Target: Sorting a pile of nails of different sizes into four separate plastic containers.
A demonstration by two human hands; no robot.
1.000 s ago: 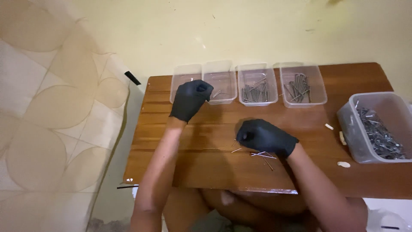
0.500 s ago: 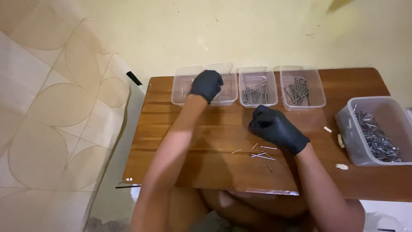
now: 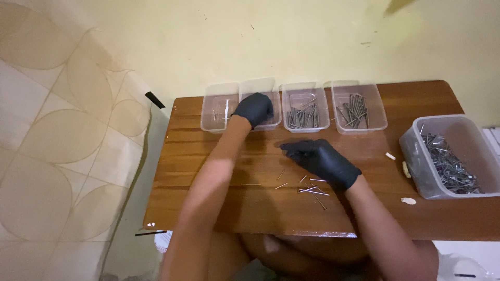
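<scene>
My left hand (image 3: 253, 109) is reaching into a tray while my right hand (image 3: 319, 157) is hovering over loose nails.

I am working on the wooden table (image 3: 219, 208): the big tub (image 3: 416, 156) of mixed nails sits at its right end, four clear trays (image 3: 333, 125) line its far edge, and the loose nails (image 3: 307, 188) lie mid-table. I judge I am sorting; my left hand covers the second tray, grip hidden, my right is flat, fingers spread, holding nothing. Next calls for pinching one nail.
</scene>
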